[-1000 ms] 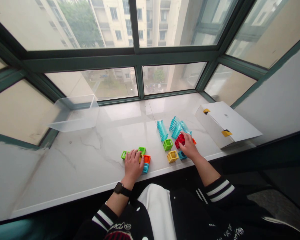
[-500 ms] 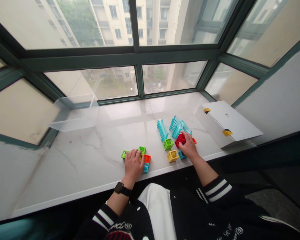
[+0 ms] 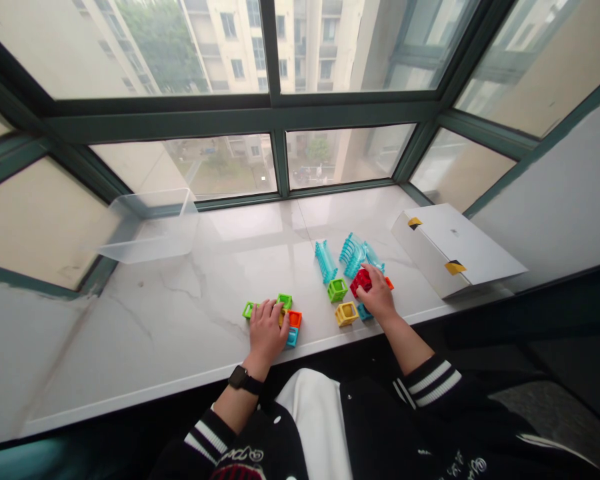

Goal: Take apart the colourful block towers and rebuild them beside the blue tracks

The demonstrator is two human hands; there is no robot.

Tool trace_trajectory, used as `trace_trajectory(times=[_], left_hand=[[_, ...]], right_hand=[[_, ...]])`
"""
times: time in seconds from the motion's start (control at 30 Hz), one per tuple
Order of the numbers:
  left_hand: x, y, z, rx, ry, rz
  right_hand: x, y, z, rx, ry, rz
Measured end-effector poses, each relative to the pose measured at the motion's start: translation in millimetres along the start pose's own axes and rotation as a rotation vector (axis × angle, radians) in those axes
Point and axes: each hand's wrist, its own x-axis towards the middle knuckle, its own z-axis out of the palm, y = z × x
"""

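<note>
My left hand (image 3: pixel 269 327) rests over a cluster of joined toy building blocks and grips it, hiding its middle. Around the fingers show a green block (image 3: pixel 285 301), an orange block (image 3: pixel 295 320) and a blue block (image 3: pixel 293 337). Another green block (image 3: pixel 249 310) sticks out at the left. My right hand (image 3: pixel 379 291) has its fingers closed on a red block (image 3: pixel 361 281) lying on the sill. Near it are a loose green block (image 3: pixel 337 290), a yellow block (image 3: pixel 347 313), a partly covered teal block (image 3: pixel 364 311) and an orange piece (image 3: pixel 389 283).
Clear blue track pieces (image 3: pixel 325 261) (image 3: pixel 353 255) lie behind the loose blocks. A white box (image 3: pixel 463 243) with yellow-and-black tabs stands at the right. To the far left is a transparent plastic bin (image 3: pixel 153 252). The marble sill (image 3: pixel 190 320) ends at its front edge; windows rise behind.
Almost nothing differs. My right hand has shifted very slightly left over the red block; the left hand and the joined blocks stay in place.
</note>
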Motion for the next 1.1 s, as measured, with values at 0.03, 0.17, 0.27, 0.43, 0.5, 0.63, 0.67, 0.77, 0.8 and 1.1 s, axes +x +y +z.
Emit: trace_trajectory(times=[0.03,0.17,0.27,0.43,0.5,0.63,0.67,0.77,0.8,1.1], left_hand=[[0.0,0.0,0.0,-0.001,0.0,0.001],[-0.6,-0.5,1.0,-0.003,0.002,-0.002],[-0.9,-0.9,2.1,-0.006,0.002,-0.004],[-0.8,-0.2,2.0,-0.006,0.003,-0.001],[-0.7,0.3,1.1,-0.007,0.003,-0.001],[-0.8,0.1,0.5,-0.007,0.005,0.001],[-0.9,-0.3,0.9,-0.006,0.006,0.001],[-1.0,-1.4,2.5,-0.003,0.008,0.003],[-0.9,-1.7,3.1,-0.002,0.01,0.003],[-0.7,-2.7,3.2,0.005,0.009,0.005]], right_hand=[[-0.1,-0.1,-0.2,0.0,0.001,0.004],[-0.5,0.8,-1.8,0.001,-0.008,-0.002],[-0.8,1.7,-2.4,-0.005,-0.021,0.002],[-1.8,1.6,-0.3,-0.02,-0.019,0.013],[-2.2,1.5,0.8,-0.025,-0.017,0.015],[-2.9,2.3,1.6,-0.025,-0.02,0.015],[-3.0,2.5,1.5,-0.022,-0.021,0.016],[-3.1,3.0,0.8,-0.013,-0.025,0.022],[-3.1,3.2,0.6,-0.012,-0.027,0.022],[-4.9,5.9,-1.4,-0.028,-0.056,0.029]])
